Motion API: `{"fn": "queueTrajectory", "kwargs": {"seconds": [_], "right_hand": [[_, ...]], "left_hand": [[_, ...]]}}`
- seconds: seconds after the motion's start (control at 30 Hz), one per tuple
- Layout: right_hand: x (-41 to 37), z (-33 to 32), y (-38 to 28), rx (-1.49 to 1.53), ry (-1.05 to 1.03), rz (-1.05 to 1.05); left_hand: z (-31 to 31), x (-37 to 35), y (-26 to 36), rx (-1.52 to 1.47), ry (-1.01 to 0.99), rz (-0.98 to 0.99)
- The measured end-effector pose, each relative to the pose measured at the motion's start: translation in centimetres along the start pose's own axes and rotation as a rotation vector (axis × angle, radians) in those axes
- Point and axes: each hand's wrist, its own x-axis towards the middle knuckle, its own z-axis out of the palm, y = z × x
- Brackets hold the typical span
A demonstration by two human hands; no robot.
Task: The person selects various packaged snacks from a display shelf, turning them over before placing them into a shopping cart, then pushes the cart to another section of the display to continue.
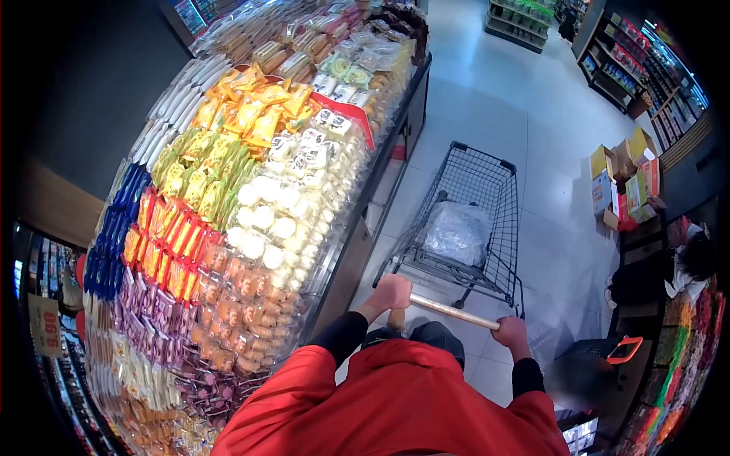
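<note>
Both of my hands grip the handle bar of a black wire shopping cart. My left hand wraps round the bar's left end, close to the snack display. Round its right end my right hand is closed. Inside the cart lies a bundle of clear plastic; what it contains, if anything, I cannot make out. To the left slopes a broad display of wrapped snacks, among them white round packs, yellow packets and red-orange packets.
The tiled aisle floor runs ahead of the cart. Opened cardboard boxes stand on the right. A person in dark clothes is by the right-hand shelves, near a dark basket with an orange handle. Shelving stands at the far end.
</note>
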Motion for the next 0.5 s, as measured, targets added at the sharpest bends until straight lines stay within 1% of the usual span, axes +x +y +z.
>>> {"fn": "queueTrajectory", "kwargs": {"seconds": [0.07, 0.13, 0.23, 0.27, 0.33, 0.4, 0.43, 0.5], "right_hand": [[1.2, -0.9, 0.8, -0.010, 0.003, -0.014], [2.9, -1.4, 1.8, -0.017, 0.012, -0.024], [4.8, -1.5, 4.1, -0.028, 0.023, -0.057], [5.5, -1.7, 4.8, -0.001, 0.051, -0.070], [7.2, -2.1, 6.4, 0.034, 0.078, -0.085], [8.9, -3.8, 7.5, 0.047, 0.066, -0.082], [9.6, -4.7, 8.1, 0.059, 0.066, -0.079], [11.5, -6.8, 9.4, 0.013, -0.031, -0.040]], "left_hand": [[-0.6, 1.5, -0.2, 0.000, 0.027, 0.000], [-1.7, 3.4, -0.1, -0.012, -0.084, -0.049], [-3.4, 5.7, 0.3, 0.021, -0.091, -0.015], [-4.2, 6.8, 0.6, 0.045, -0.172, -0.023], [-4.3, 9.0, 0.8, 0.049, -0.212, -0.051], [-4.0, 11.4, 0.4, 0.065, -0.249, -0.076], [-3.9, 12.3, 0.4, 0.048, -0.229, -0.099], [-4.5, 14.7, 0.8, 0.049, -0.212, -0.113]]}}
